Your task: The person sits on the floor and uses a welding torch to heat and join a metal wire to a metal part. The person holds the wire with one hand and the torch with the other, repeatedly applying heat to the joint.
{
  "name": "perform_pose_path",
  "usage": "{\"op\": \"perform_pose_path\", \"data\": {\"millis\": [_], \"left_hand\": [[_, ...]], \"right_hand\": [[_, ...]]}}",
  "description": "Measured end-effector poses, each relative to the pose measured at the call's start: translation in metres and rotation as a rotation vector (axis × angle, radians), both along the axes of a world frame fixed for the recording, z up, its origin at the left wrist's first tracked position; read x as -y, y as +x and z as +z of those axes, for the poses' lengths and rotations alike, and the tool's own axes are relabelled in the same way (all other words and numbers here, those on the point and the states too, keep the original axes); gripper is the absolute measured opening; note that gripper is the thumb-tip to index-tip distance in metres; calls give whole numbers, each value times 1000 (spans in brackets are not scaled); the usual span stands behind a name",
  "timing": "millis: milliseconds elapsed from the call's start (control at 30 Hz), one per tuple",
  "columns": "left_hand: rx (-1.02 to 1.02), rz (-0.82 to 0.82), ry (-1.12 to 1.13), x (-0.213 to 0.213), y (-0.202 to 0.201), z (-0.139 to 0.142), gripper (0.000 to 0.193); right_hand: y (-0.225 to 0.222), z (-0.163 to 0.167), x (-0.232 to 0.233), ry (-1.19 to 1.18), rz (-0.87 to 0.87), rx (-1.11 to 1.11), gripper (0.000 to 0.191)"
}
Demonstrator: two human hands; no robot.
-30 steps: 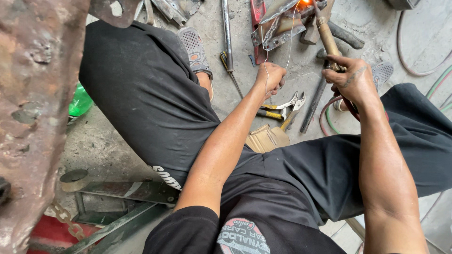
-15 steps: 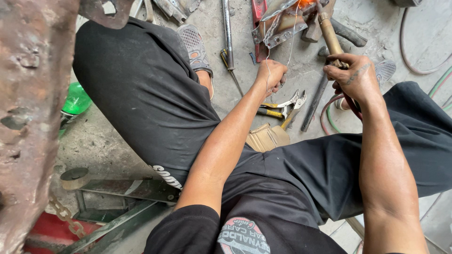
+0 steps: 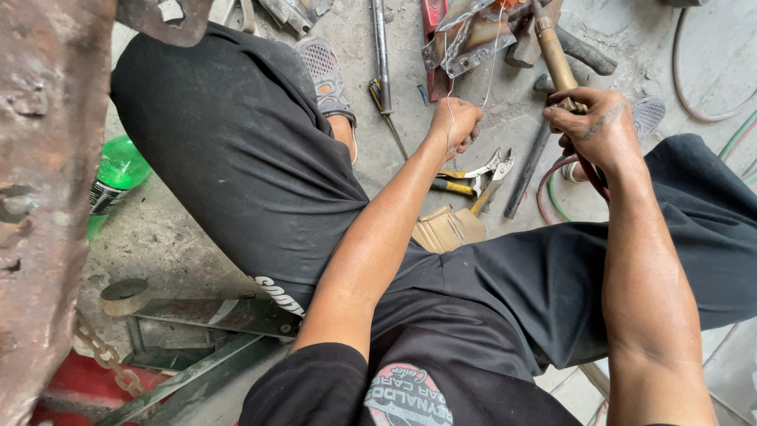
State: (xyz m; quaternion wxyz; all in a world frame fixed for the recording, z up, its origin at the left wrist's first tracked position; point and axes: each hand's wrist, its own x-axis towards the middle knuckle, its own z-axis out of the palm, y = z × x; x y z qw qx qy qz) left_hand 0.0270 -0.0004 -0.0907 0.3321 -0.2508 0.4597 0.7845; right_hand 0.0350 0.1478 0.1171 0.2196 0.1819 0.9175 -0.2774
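Brass torch [image 3: 556, 55]; yellow-handled pliers [image 3: 473, 180]; green bottle [image 3: 118, 177]; black trousers [image 3: 244, 158]; rusty brown metal [image 3: 47, 197].

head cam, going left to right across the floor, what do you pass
rusty metal panel → green bottle → grey shoe → left hand pinching a thin wire → pliers → right hand gripping a brass torch → hoses

Two bare hands, left [image 3: 456, 125] and right [image 3: 599, 130]; one brass torch [image 3: 557, 59]; one pair of yellow-handled pliers [image 3: 473, 177]; one green bottle [image 3: 118, 175] (partly hidden); two sandals [image 3: 325, 75].
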Motion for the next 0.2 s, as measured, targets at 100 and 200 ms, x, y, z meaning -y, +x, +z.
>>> {"op": "perform_pose_path", "data": {"millis": [100, 200], "left_hand": [[7, -3, 5, -1, 0, 0, 17], [7, 1, 12, -1, 0, -2, 16]], "right_hand": [[0, -1, -1, 12, -2, 6, 35], [0, -1, -1, 7, 1, -4, 35]]}}
